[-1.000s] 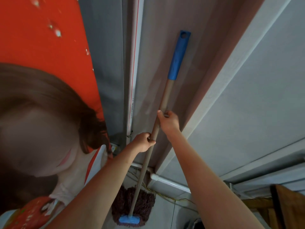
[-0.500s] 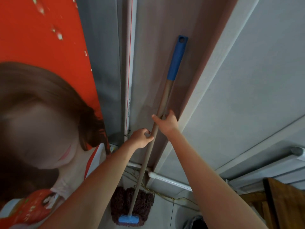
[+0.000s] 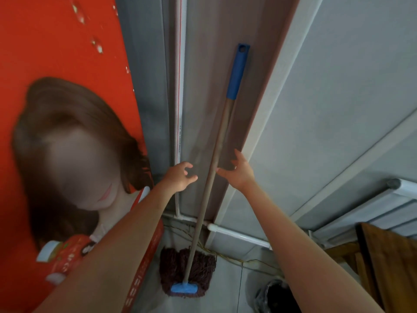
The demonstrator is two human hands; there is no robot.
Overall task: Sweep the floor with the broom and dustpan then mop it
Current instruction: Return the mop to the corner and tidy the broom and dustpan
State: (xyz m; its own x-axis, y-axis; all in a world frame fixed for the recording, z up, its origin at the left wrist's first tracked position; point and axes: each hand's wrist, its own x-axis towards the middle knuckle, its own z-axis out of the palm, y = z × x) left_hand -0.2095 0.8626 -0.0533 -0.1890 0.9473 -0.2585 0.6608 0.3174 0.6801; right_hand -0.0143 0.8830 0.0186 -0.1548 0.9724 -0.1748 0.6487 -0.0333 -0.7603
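1. While the mop (image 3: 216, 159) leans upright in the grey wall corner, its dark string head (image 3: 187, 271) sits on the floor at six o'clock.
2. Left hand (image 3: 179, 177) hovers just beside the wooden shaft, fingers loosely spread, holding nothing.
3. Right hand (image 3: 239, 171) is spread too, fingertips (image 3: 220, 171) at the shaft; contact unclear.

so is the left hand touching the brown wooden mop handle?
Apart. Head view shows wall between the left hand and the brown wooden mop handle.
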